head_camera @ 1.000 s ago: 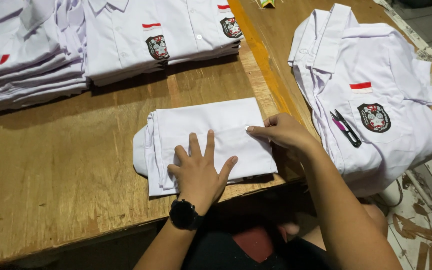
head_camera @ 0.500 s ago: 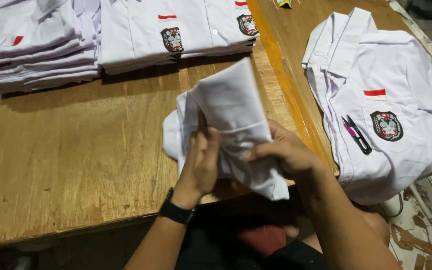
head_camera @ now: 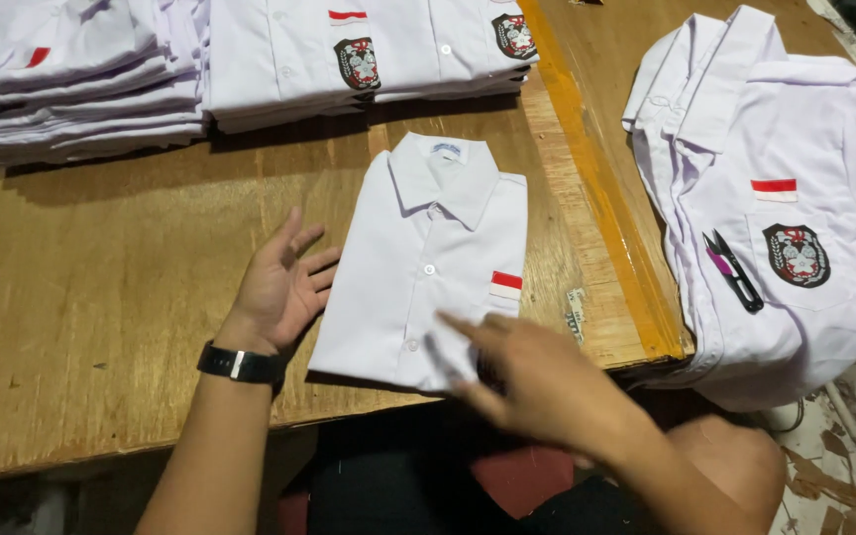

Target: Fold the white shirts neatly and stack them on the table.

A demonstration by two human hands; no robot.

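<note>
A folded white shirt (head_camera: 428,267) lies front up on the wooden table (head_camera: 101,297), collar away from me, with a small red and white patch on its chest. My left hand (head_camera: 284,282) rests open, palm up, against the shirt's left edge; a black watch is on that wrist. My right hand (head_camera: 537,381) hovers blurred over the shirt's lower right corner, fingers spread, holding nothing.
Stacks of folded white shirts (head_camera: 250,69) with badges line the far side of the table. To the right lies an unfolded white shirt (head_camera: 775,198) with small black and pink thread snips (head_camera: 735,272) on it. The table's near edge runs just in front of my lap.
The shirt lay folded back up, was lifted and turned over, and now lies front up on the table. Both hands have let go of it.
</note>
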